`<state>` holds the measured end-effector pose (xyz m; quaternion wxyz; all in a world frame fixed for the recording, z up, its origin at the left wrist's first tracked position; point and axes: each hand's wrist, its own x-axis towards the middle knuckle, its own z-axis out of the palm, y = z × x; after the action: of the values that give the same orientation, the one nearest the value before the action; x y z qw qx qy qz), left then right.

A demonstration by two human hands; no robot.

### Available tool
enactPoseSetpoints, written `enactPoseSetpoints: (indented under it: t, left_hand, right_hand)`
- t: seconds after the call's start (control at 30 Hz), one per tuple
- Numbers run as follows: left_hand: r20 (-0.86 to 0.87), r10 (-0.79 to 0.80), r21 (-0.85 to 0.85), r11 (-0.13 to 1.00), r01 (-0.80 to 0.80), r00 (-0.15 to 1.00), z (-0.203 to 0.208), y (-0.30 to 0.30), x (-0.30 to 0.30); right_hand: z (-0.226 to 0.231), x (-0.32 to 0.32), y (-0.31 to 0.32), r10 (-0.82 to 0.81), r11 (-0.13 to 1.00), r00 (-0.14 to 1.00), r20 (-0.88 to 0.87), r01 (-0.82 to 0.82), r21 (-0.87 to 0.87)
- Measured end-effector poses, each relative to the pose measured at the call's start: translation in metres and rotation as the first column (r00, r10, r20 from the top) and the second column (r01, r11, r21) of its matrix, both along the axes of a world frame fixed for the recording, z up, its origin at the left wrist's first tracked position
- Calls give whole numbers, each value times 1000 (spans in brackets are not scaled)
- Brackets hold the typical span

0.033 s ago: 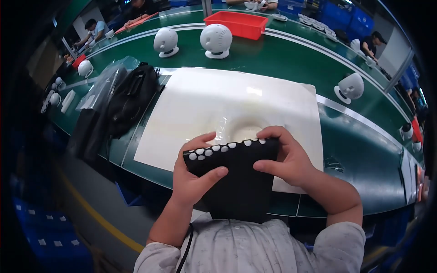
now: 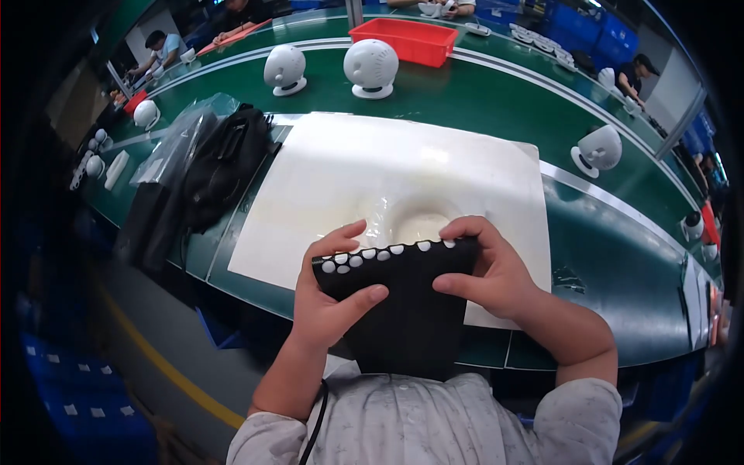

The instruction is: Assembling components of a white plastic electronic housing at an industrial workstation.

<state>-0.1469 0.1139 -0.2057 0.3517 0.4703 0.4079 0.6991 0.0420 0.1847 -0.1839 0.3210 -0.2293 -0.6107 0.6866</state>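
Next to nothing has changed, so the handling stands at the same point: the left hand (image 2: 319,306) and right hand (image 2: 497,277) remain clamped, apart from each other, on opposite ends of the black piece with pale dots (image 2: 411,271), held at the near side of the white board (image 2: 364,159) on the green worktop (image 2: 496,105).

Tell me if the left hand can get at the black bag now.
Probably not while the left hand helps hold the dotted black piece; otherwise, the way to the black bag looks free.
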Motion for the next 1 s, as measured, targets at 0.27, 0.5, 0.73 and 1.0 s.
enactPoseSetpoints:
  t: [0.27, 0.5, 0.73, 1.0]
  left_hand:
    - [-28, -89, -69, 994, 87, 996, 0, -19, -12]
    - [-287, 0, 129, 991, 39, 958, 0, -23, -20]
    - [-174, -3, 99, 995, 21, 985, -24, -17, -31]
    - [-105, 71, -212, 973, -92, 992, -38, -4, -78]
  right_hand:
    - [12, 4, -13, 45, 995, 999, -22, -47, -87]
    - [18, 3, -16, -2, 999, 1000, -15, 3, 48]
    - [23, -8, 3, 76, 987, 971, 228, -105, 119]
    - [8, -60, 152, -322, 809, 763, 560, -85, 581]
